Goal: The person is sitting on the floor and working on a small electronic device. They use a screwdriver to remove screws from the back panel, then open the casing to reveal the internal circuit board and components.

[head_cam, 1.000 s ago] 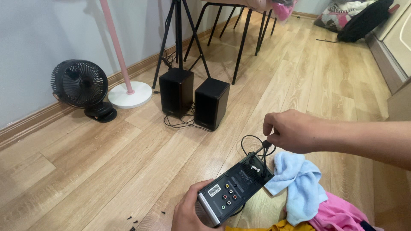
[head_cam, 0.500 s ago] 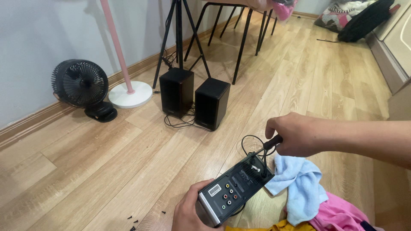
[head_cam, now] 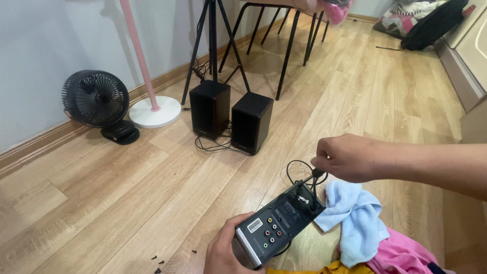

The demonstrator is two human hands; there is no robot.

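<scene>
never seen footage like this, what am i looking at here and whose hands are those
This is one picture from a camera worn on a person's head, looking down at their own two bare hands. There is no robot.

The left hand holds a dark box with a panel of small coloured sockets facing the camera. The right hand pinches a black cable where it meets the box's far end.

All this is above a wooden floor. On the floor are two black speakers, a small black fan, a pink pole on a white round base, some tiny dark screws and a light blue cloth on pink fabric.
</scene>
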